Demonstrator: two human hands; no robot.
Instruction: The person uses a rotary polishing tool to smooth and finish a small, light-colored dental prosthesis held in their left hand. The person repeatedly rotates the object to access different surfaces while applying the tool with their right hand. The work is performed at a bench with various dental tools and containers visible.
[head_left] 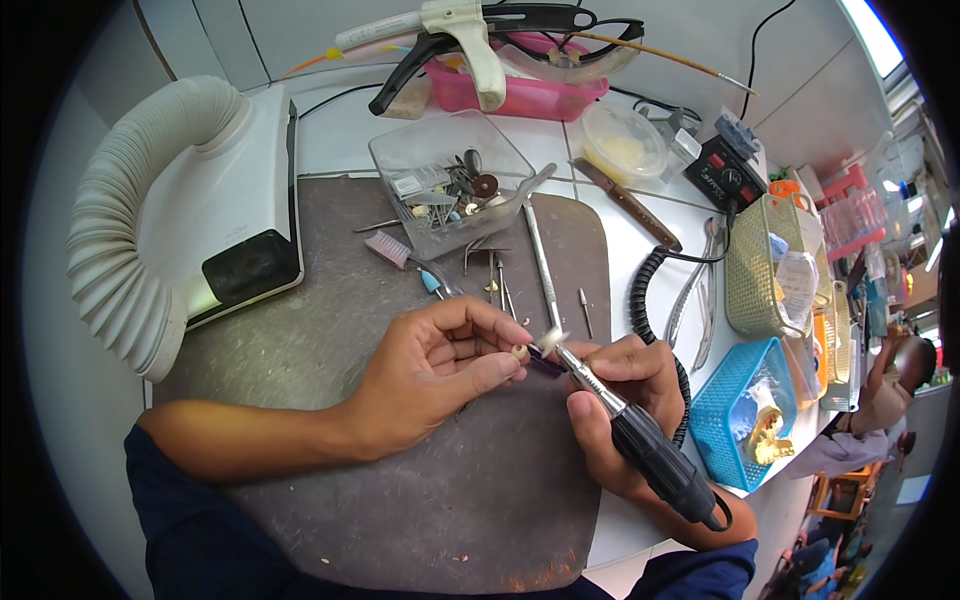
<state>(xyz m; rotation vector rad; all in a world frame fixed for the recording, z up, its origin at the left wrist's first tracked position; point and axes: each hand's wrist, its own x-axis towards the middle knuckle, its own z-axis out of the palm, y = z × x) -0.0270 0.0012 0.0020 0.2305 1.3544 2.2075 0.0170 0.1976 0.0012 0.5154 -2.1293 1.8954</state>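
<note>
My left hand [425,360] pinches a small cream-coloured dental crown [520,352] between thumb and fingertips, over the middle of the mat. My right hand [635,385] grips a rotary handpiece [655,450] with a black body and silver nose. At its tip is a pale round polishing wheel [552,340], blurred, close beside the crown; whether they touch I cannot tell. Below the tip shows a dark purple strip, partly hidden by the fingers. Just beyond my hands lie a metal spatula [541,250], a pink-bristled brush [388,249] and a loose bur [586,312].
A white suction unit with a ribbed hose [95,240] stands left. Behind the mat [400,510] is a clear box [450,240] of burs and discs. On the right are a knife [630,205], coiled cord [642,290], control box [728,172] and blue basket [720,420].
</note>
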